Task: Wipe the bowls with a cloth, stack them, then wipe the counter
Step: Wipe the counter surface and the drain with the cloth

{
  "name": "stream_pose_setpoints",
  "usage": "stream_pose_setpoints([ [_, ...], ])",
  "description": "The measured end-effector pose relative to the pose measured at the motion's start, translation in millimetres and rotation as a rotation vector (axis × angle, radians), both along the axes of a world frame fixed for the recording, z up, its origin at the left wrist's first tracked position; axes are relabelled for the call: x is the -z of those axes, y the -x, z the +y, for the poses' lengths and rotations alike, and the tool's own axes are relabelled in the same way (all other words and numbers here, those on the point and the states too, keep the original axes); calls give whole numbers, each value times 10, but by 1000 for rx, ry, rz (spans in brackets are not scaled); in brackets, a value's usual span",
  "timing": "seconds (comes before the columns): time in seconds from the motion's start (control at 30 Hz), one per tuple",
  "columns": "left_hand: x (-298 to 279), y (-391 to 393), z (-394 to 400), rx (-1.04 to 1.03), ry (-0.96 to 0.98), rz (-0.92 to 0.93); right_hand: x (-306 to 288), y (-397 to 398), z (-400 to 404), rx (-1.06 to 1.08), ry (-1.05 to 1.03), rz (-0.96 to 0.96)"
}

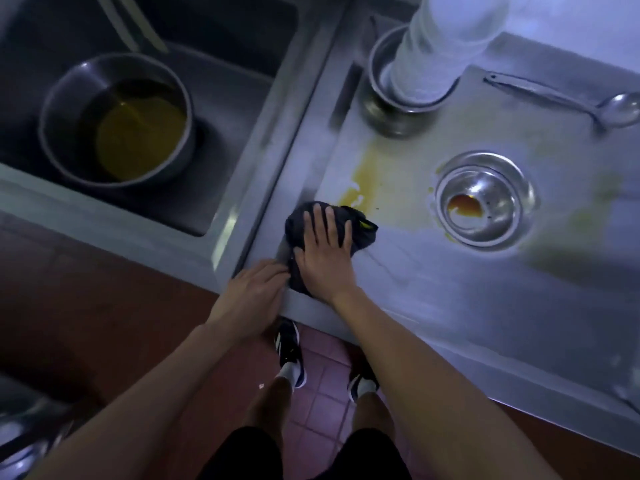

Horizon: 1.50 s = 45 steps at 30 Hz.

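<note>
Person stood at steel counter (450,306), sink (242,109) to the left w/ a pot (116,117) of yellowish liquid in it. Dark cloth (329,237) lay bunched on counter near its front-left corner, just at near edge of the yellow spill (374,174). Right hand (325,254) lay flat on top of cloth, fingers straight and spread, pressing it down, not gripping. Left hand (256,289) sat at counter's near edge, touching the cloth's near-left corner; fingers curled, but whether they pinched the fabric could not be told. One steel bowl (485,199) stood upright to the right, apart from cloth, w/ brownish residue in its bottom, so bowl step judged unfinished. Far side: a metal bowl (401,95) holding a tall stack of clear cups (436,53); a spoon (568,98) at far right. Handling est.: cloth soft, limp, prob. damp; will fold under palm, so flat-palm pressure suits wiping, and pinch at a bunched edge for lifting. Bowl prob. light, stiff, slick when wet: take by rim, steady w/ other hand while wiping.
</note>
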State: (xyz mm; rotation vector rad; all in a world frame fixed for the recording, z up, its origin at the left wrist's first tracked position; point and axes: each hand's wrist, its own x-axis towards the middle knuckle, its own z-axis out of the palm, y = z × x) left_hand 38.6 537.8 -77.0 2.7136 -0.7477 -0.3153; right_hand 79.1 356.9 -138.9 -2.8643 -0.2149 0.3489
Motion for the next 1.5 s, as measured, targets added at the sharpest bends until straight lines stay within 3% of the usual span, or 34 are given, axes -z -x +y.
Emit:
stream_pose_setpoints([
  [0.3,35,28,78,53,38,-46,27,-799,-99,197,-71,-24],
  [0.4,-18,-12,-94,41,41,-36,39,-981,-352,146,-25,-35],
  [0.53,-50,-69,-466,73,37,-37,77,-568,-663,113,23,-103],
  [0.8,38,12,-1617,211,1,-33,62,654,-1859,277,72,-118],
  [1.03,135,197,-2902,407,-26,23,64,1482,-3304,525,198,-80],
  [1.2,182,268,-3250,435,3,41,36,1689,-4465,764,213,-58],
  [1.5,222,138,-2743,372,1,-1,28,1272,-4123,851,215,-12],
])
